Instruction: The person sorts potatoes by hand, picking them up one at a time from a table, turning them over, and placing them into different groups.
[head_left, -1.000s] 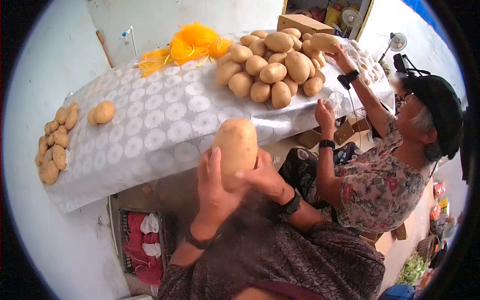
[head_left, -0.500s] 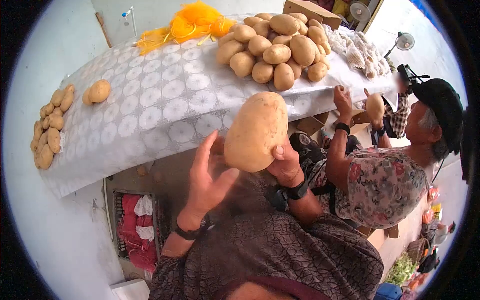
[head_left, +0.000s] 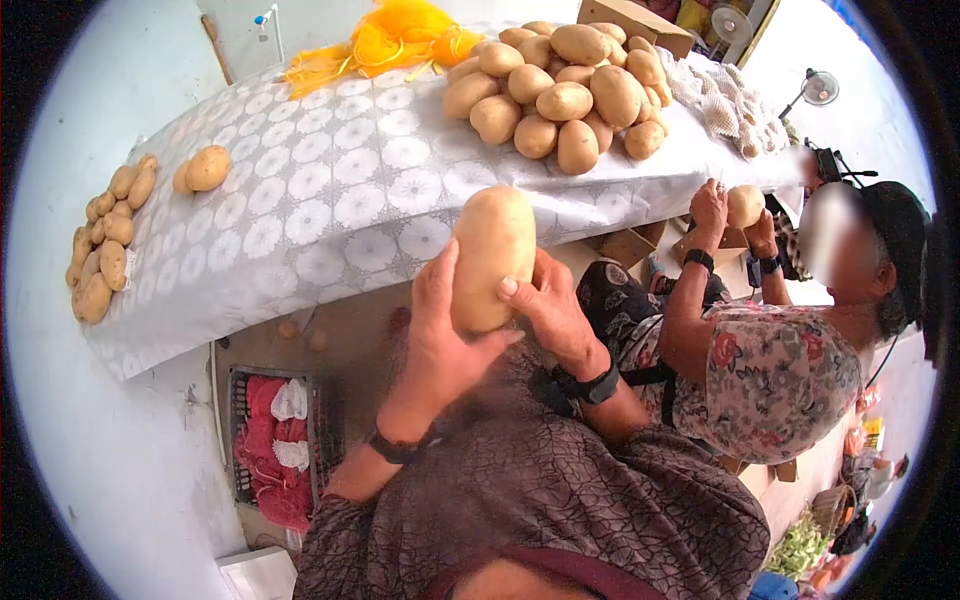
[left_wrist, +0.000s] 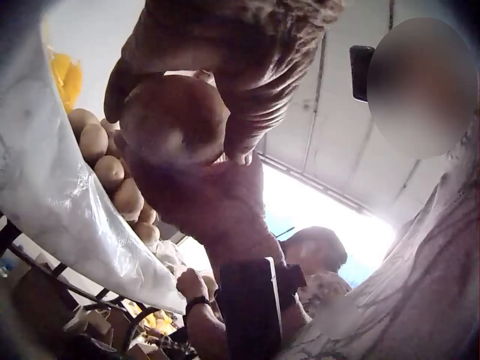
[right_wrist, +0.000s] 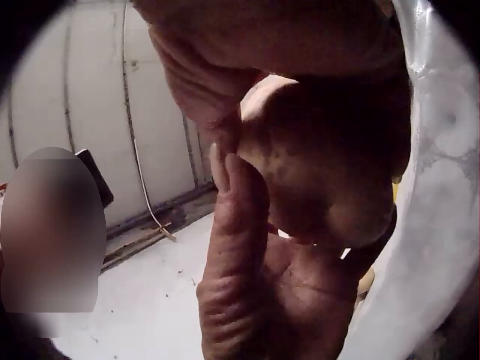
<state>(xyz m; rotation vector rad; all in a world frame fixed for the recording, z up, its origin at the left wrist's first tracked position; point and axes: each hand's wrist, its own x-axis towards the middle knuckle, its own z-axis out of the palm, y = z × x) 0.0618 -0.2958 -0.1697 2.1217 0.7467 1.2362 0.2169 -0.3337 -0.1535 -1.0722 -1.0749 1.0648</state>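
A large pale potato [head_left: 495,255] is held upright in front of the body, away from the tabletop. My left hand [head_left: 425,330] grips its lower left side, thumb underneath and fingers along the flank. On the other side my right hand [head_left: 560,315] holds it with the thumb pressed on the near face. In the left wrist view the potato [left_wrist: 176,120] shows its rounded bottom end between the two hands. The right wrist view has the potato [right_wrist: 322,169] in shadow, with both thumbs close together beside it.
A patterned cloth-covered table [head_left: 340,190] bears a potato pile [head_left: 565,100], orange netting [head_left: 400,40], white netting [head_left: 720,105] and smaller potatoes [head_left: 105,240] at its left end. To my right, a seated person [head_left: 770,360] holds another potato [head_left: 745,206]. A crate [head_left: 240,400] stands below.
My left hand came off the potato, then took hold again; the potato tilted right and is now upright. The other person brought a potato from the pile down in front of them.
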